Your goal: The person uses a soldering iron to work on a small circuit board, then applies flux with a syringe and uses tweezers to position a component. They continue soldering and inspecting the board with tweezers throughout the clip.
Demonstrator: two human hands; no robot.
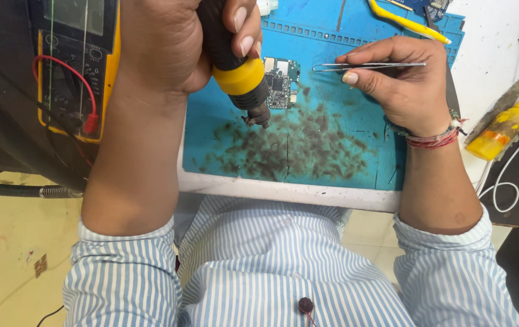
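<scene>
Our left hand (174,42) fingers wrap black-and-yellow hot-air handpiece (238,66), nozzle just below small circuit board (281,82) lying on blue mat (332,151). Our right hand (401,82) pinches steel tweezers (368,65), tips beside board. We judge board light, stiff, fragile: grip edges only.

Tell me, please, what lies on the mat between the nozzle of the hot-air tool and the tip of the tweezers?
In the head view, a small circuit board lies on the blue mat between the hot-air tool and the tweezers.

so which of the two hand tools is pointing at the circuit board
The black and yellow hot-air tool in the left hand: its nozzle sits beside the circuit board. The tweezers in the right hand lie level above it.
</scene>
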